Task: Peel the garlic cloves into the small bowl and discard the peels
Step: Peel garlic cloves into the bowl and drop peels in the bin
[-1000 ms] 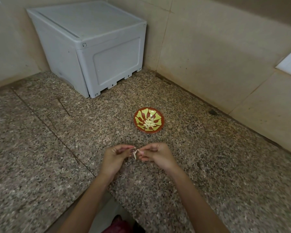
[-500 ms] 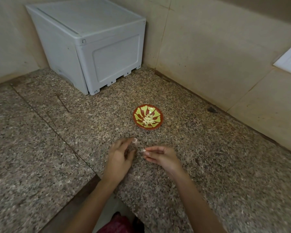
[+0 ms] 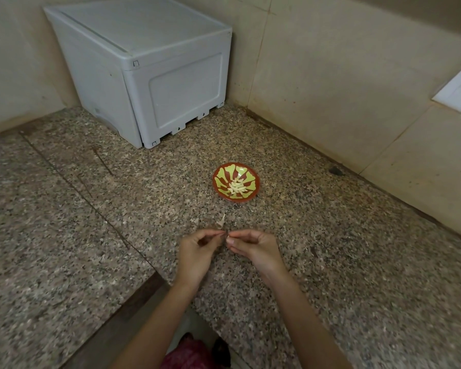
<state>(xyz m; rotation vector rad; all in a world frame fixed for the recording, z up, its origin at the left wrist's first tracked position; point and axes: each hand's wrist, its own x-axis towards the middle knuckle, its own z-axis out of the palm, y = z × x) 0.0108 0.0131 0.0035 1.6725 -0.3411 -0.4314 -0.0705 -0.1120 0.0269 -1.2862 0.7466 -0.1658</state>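
Head view shows two hands close together over the counter (image 3: 330, 249). The right hand (image 3: 253, 249) pinches a tiny garlic clove (image 3: 227, 237). The left hand (image 3: 197, 251) curls its fingers beside it; I cannot tell if it grips. A peel (image 3: 221, 222) lies between the hands and the small bowl (image 3: 219, 192) of peeled cloves (image 3: 236, 186).

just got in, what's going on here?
A person is peeling garlic at a granite counter. The left hand and right hand meet at the fingertips, pinching a tiny garlic piece; clove or skin, unclear. Peeled cloves sit in the small bowl beyond, and a peel scrap lies on the counter between.
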